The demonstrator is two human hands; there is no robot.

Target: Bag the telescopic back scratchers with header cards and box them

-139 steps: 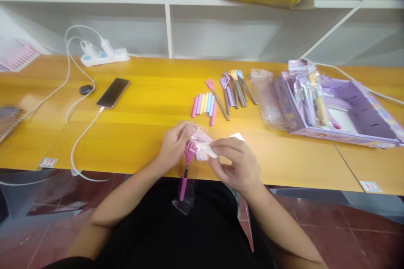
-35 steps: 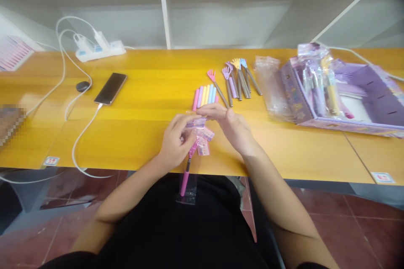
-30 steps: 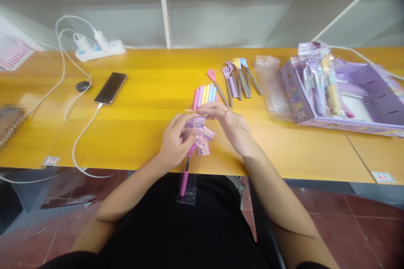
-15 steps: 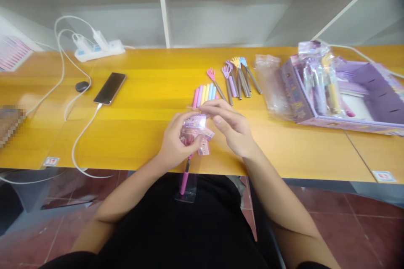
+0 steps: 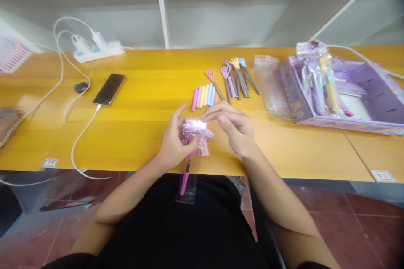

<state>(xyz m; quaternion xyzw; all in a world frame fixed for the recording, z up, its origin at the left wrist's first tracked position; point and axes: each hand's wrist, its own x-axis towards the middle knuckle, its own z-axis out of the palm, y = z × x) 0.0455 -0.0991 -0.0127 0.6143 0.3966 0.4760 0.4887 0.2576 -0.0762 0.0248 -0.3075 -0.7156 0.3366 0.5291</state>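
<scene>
My left hand (image 5: 173,142) grips a clear bag (image 5: 190,193) with a pink back scratcher (image 5: 184,183) inside, the thumb over the front and the index finger lifted. The bag hangs past the table edge against a black shirt. Its shiny printed header (image 5: 195,126) lies at the top, and small pink printed cards (image 5: 203,147) show beside the thumb. My right hand (image 5: 235,128) is at the header's right end, fingers stretched out and thumb apart, holding nothing; the fingertips are at the header's edge, and I cannot tell whether they press it.
Several pastel handle sleeves (image 5: 203,96) lie in a row beyond my hands, with metal-shafted back scratchers (image 5: 241,77) behind them. Clear bags (image 5: 269,86) lie beside a purple display box (image 5: 299,92) holding bagged pieces. A phone (image 5: 109,89), cable and power strip (image 5: 104,52) are at left.
My left index finger has lifted away from the bag header and points up. The right hand stays nearly in place by the header's right end.
</scene>
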